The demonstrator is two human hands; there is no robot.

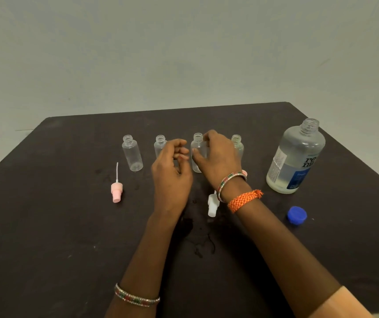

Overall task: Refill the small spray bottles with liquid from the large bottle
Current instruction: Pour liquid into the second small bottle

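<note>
Across the table [69, 226], four uncapped small spray bottles [132, 153] lined up for filling, third bottle [197, 152] steadied in right grip [218, 161], left grip [172, 175] loosely curled, empty, large bottle [295, 157] open alongside.

**Bangles, a woven band and a peach sleeve**

The left forearm wears a thin beaded bangle [136, 296] of red, green and silvery stones. The right wrist carries a matching beaded bangle [229, 180] beside a woven orange-and-white thread band [244, 199] with a frayed end. A peach fabric sleeve [342, 304] covers the right upper forearm.
</note>
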